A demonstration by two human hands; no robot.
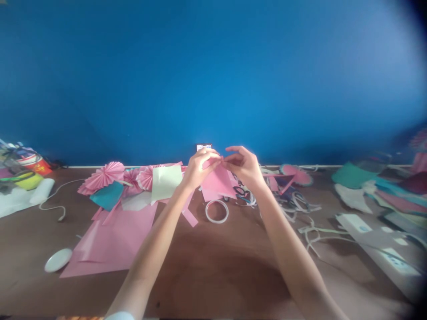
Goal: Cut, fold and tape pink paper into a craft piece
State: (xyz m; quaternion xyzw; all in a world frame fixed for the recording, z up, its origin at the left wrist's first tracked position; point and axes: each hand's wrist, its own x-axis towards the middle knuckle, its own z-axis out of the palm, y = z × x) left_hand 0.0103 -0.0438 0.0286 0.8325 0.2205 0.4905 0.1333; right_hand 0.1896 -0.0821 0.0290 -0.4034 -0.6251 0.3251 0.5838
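Observation:
Near the wall, both hands are raised over the back of the desk around a piece of pink paper (218, 180). My left hand (200, 168) pinches the paper's top edge between thumb and fingers. Close beside it, my right hand (245, 166) has its thumb and index finger together at the paper's upper corner, its other fingers curled loosely above. The paper hangs down between the wrists. A white ring, apparently a roll of tape (216, 212), lies on the desk just below the paper.
Pink paper fans (108, 175), a pale green sheet (166, 182) and a large pink sheet (116, 240) lie left. A phone (203, 146) stands behind my hands. White strips (312, 235), a power strip (376, 244) and coloured paper (355, 174) lie right. The blue wall (213, 80) bounds the desk.

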